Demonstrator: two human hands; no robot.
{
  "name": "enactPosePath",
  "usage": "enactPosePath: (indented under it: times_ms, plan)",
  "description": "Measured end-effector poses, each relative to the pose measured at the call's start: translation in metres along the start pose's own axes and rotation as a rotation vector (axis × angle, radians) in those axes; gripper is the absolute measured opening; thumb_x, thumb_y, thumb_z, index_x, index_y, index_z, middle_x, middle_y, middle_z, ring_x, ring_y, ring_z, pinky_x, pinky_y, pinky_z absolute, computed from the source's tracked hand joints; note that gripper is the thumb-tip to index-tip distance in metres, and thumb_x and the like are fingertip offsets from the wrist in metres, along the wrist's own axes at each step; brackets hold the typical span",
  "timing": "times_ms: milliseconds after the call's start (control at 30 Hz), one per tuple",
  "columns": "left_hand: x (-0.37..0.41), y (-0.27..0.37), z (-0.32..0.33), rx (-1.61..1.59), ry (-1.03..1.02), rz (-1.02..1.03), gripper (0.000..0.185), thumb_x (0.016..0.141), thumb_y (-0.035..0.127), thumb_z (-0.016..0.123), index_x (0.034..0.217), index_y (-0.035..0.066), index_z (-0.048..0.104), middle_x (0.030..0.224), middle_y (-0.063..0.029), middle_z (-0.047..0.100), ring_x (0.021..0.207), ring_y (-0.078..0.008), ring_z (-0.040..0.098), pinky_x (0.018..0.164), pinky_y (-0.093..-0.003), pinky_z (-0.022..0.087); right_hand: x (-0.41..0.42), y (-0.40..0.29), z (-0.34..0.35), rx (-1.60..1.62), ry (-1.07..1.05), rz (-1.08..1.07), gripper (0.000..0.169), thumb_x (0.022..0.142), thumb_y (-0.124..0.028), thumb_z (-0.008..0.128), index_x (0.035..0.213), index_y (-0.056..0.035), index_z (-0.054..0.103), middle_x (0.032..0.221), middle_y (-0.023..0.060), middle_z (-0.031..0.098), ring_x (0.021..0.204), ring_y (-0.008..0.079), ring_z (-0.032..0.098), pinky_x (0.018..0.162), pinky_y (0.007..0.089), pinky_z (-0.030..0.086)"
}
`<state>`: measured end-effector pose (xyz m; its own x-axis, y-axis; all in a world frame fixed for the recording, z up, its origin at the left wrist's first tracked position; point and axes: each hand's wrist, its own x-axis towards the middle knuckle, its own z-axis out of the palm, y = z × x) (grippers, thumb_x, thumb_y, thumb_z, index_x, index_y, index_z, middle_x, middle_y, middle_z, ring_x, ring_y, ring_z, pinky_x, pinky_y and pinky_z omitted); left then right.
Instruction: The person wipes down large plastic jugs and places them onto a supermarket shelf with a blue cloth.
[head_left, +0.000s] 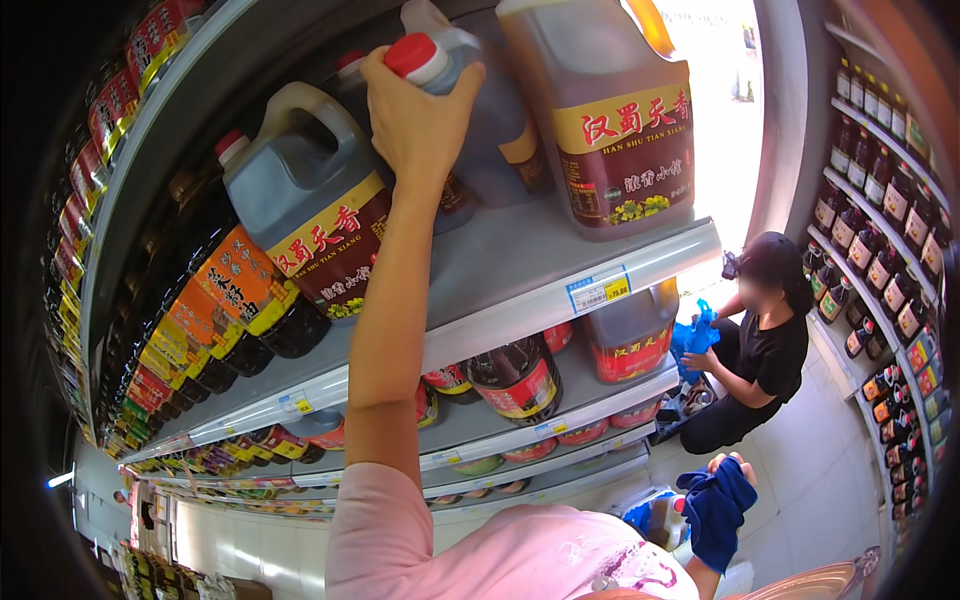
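Observation:
On the upper shelf, my left hand (420, 112) grips the neck of a large plastic oil jug (480, 127) just below its red cap (411, 55). To the left stands another oil jug (307, 195) with a handle and a wine-red label; to the right is a bigger one (622, 142) with a similar label. Behind my left hand another red-capped jug is partly hidden. My right hand (731, 463), low at the right, holds a dark blue cloth (716, 510) that covers most of it.
Dark bottles with orange labels (240, 277) line the shelf to the left. Below the shelf edge (570, 296) are lower shelves of jugs. A person (765, 337) crouches at the right with a blue plastic bag (699, 330). A jug (664, 521) stands low, near the cloth. More bottle shelves (870, 247) stand beyond.

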<state>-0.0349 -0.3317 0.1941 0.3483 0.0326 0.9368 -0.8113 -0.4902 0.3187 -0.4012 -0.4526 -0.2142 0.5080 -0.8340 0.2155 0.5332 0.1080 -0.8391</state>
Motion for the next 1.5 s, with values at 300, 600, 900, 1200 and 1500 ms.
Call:
enactPosePath:
  times_ms: [300, 600, 900, 1200, 1500]
  plan:
    - [-0.051, 0.002, -0.037, -0.504, -0.069, 0.106, 0.079, 0.069, 0.016, 0.081, 0.135, 0.001, 0.04, 0.137, -0.0204, 0.044, 0.128, -0.03, 0.043, 0.107, -0.0388, 0.034, 0.024, 0.007, 0.012, 0.088, -0.127, 0.01, 0.03, 0.099, -0.019, 0.048, 0.072, -0.0106, 0.04, 0.073, 0.0045, 0.044, 0.066, 0.0133, 0.044, 0.059, 0.0252, 0.039]
    - [-0.105, 0.011, -0.041, -0.444, 0.052, 0.298, 0.078, 0.064, 0.005, 0.078, 0.133, 0.001, 0.04, 0.142, -0.0236, 0.039, 0.128, -0.0328, 0.044, 0.107, -0.0405, 0.034, 0.085, -0.023, 0.103, 0.217, -0.737, 0.285, 0.009, 0.075, -0.004, 0.053, 0.082, -0.0006, 0.049, 0.089, 0.0097, 0.051, 0.08, 0.0167, 0.052, 0.072, 0.0237, 0.043]
    - [-0.109, 0.009, -0.038, -0.505, 0.05, 0.277, 0.078, 0.069, -0.002, 0.073, 0.137, -0.001, 0.034, 0.145, -0.0221, 0.035, 0.135, -0.0325, 0.037, 0.113, -0.0422, 0.027, 0.168, -0.219, 0.297, -0.417, -0.863, -0.762, 0.047, 0.071, -0.009, 0.054, 0.118, -0.0131, 0.056, 0.093, 0.0048, 0.049, 0.087, 0.0126, 0.05, 0.076, 0.0251, 0.041]
    - [-0.098, -0.029, -0.051, -0.685, 0.085, 0.245, 0.076, 0.065, 0.0, 0.075, 0.126, 0.001, 0.03, 0.141, -0.0317, 0.036, 0.134, -0.0375, 0.038, 0.112, -0.0422, 0.028, 0.189, -0.229, 0.45, -1.329, -0.548, -2.161, 0.028, 0.078, -0.019, 0.062, 0.105, -0.0239, 0.058, 0.114, 0.0031, 0.051, 0.082, 0.0158, 0.062, 0.057, 0.0288, 0.05]
    - [-0.128, -0.057, -0.082, -0.522, 0.159, 0.367, 0.084, 0.061, 0.016, 0.081, 0.133, -0.003, 0.042, 0.132, -0.0244, 0.051, 0.122, -0.0388, 0.052, 0.102, -0.0437, 0.042, 0.161, -0.191, 0.438, -1.086, -0.508, -2.073, 0.015, 0.074, -0.019, 0.065, 0.088, -0.0226, 0.06, 0.093, -0.0047, 0.053, 0.077, 0.015, 0.063, 0.051, 0.0292, 0.049]
